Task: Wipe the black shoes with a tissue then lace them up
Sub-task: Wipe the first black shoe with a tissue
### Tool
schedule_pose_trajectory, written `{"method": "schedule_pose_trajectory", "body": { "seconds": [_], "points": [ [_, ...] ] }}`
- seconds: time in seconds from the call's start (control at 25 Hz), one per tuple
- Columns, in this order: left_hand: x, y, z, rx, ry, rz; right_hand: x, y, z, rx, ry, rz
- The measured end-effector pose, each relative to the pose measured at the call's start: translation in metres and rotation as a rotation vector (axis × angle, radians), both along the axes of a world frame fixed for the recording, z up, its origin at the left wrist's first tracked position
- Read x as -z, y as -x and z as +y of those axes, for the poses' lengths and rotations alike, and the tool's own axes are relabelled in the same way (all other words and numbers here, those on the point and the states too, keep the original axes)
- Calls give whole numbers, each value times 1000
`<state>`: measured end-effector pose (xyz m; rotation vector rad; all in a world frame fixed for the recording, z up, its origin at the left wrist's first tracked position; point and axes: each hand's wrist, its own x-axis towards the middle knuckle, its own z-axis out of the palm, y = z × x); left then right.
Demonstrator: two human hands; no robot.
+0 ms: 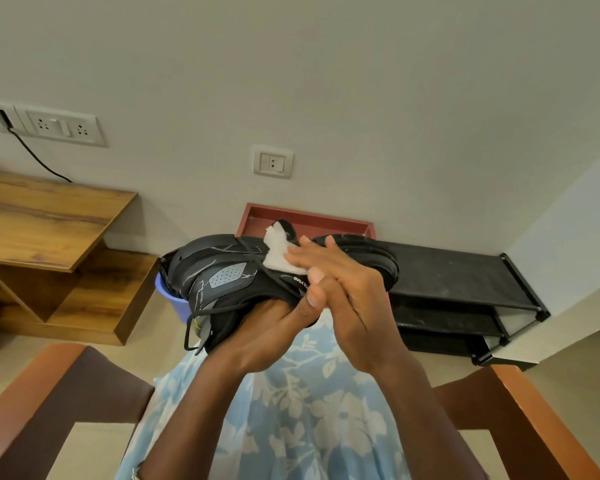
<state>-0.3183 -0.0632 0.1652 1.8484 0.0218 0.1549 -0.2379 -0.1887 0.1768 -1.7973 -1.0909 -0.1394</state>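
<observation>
Plain off-white wall [326, 81], evenly lit, taken as landmark. Mounted on it at left: wide socket panel [54, 126] with black cable [35, 155] hanging down from its left end. Mounted near centre: smaller switch plate [273, 164]. Below the wide panel, against the wall: wooden desk [45, 220] with open shelf beneath. At the wall's foot, centre: red tray [305, 220]. Along its base at right: black shoe rack [465, 285], tiered. Beige tiled floor [568, 358] at the base of the wall. Nearest the camera: brown chair arms [42, 393].
</observation>
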Motion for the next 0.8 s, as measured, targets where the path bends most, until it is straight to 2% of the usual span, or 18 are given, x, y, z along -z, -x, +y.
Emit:
{"method": "schedule_pose_trajectory", "body": {
  "seconds": [0.12,0.16,0.28,0.4,0.48,0.56,0.6,0.64,0.72,0.8],
  "points": [
    [-9,2,-3,-28,-5,-23,3,-12,-9,281,77,-184],
    [-7,1,-3,-17,10,-40,3,-9,-7,279,82,-167],
    [0,-2,0,9,31,-40,-4,13,8,12,0,76],
    [3,-1,2,15,42,15,-9,33,4,-174,-71,198],
    [5,0,3,10,82,36,8,13,5,-162,15,202],
    [6,0,5,-1,109,26,12,-1,11,-129,332,146],
    [7,-1,6,-1,113,27,18,-10,13,-83,428,145],
    [7,-1,6,3,118,27,19,-10,8,-57,378,178],
    [7,-2,6,8,131,14,26,-4,-1,28,238,70],
    [8,-2,3,23,136,12,14,11,3,-9,293,67]
  ]
}}
